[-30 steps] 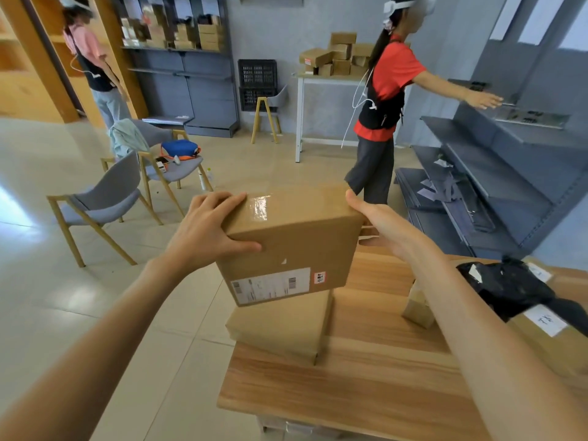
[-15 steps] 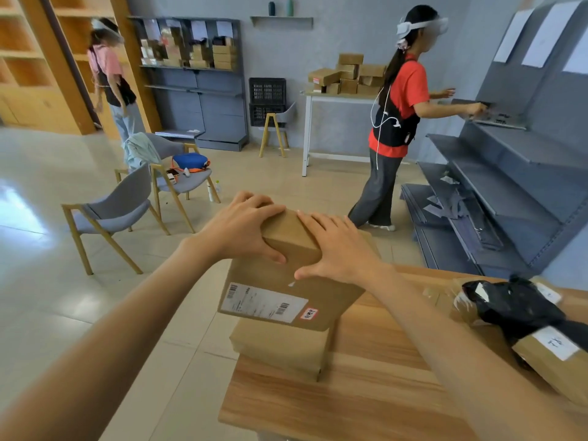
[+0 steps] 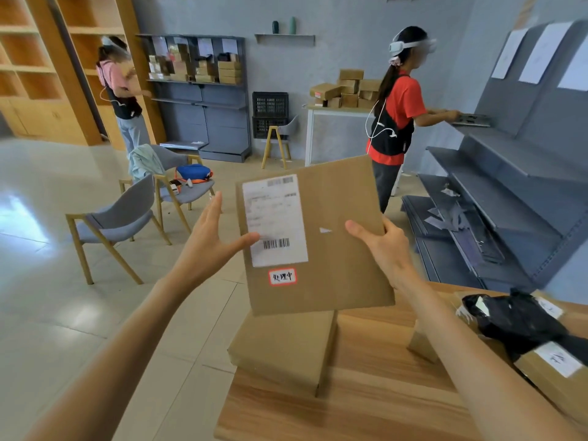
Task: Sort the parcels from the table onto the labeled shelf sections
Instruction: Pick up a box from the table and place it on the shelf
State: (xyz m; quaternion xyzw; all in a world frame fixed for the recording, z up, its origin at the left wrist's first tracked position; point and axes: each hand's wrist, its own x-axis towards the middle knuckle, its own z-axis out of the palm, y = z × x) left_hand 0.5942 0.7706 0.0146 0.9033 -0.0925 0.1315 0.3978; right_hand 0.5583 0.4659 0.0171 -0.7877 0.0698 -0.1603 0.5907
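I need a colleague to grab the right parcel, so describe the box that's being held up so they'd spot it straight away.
Start at the wooden table in the foreground. Above its near-left corner, both hands, left hand and right hand, hold a flat cardboard box upright, face toward the camera. Unlike the plain box lying beneath it, it shows a white shipping label and a small red-bordered handwritten sticker.

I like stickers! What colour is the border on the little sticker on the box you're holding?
Red, around white with black handwriting: the small sticker on the held box, head view.
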